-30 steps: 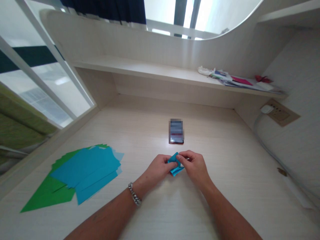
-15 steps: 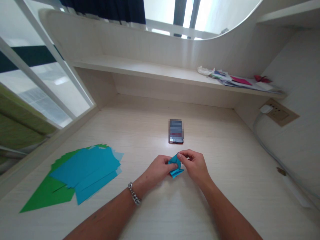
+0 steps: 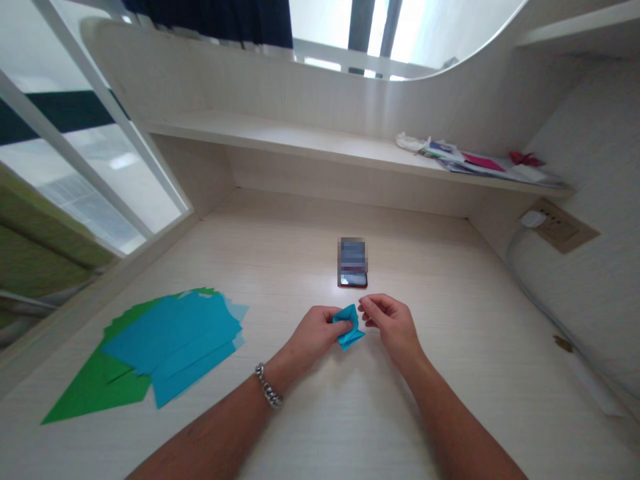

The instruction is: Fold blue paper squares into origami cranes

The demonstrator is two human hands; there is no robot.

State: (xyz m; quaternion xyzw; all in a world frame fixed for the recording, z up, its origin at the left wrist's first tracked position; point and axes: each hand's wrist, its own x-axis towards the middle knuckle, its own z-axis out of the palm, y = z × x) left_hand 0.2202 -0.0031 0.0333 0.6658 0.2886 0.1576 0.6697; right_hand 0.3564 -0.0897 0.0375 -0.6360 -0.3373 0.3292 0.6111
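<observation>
Silver-coloured metal chain bracelet (image 3: 269,387) encircles the left wrist (image 3: 283,375). Flat blue paper sheets (image 3: 190,333) overlap green paper sheets (image 3: 100,387) near the left edge of the pale wood-grain surface (image 3: 280,260). Left hand (image 3: 315,331) — thumb on top — grips a small folded blue paper piece (image 3: 352,339) over the middle of the surface. Right hand (image 3: 393,325) stands apart, just beside the piece, fingers loosely curled and grip slack. Dark rectangular phone (image 3: 353,262) lies beyond, between the hands and the rear edge. Pale wooden shelf (image 3: 280,137) spans above that edge, loose papers (image 3: 483,162) at its right end.
</observation>
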